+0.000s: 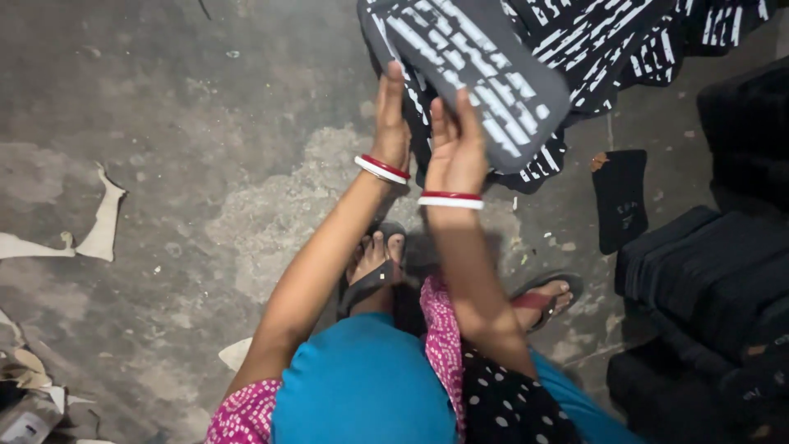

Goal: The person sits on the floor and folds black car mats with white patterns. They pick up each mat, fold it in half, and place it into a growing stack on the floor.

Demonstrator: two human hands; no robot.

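**Patterned sole held up between both hands**

Rough grey concrete floor (pixel 205 164) fills my head view. Above the pile of patterned soles (pixel 625 41), I see a dark sole with white dashes (pixel 477 74), long axis slanting down-right. Left hand (pixel 392 123) and right hand (pixel 454 144) press it from below, fingers (pixel 394 90) straight and together; the right is nearer the middle.

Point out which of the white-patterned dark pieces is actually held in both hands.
The patterned sole piece lifted between left hand and right hand; the other patterned pieces lie piled on the floor behind.
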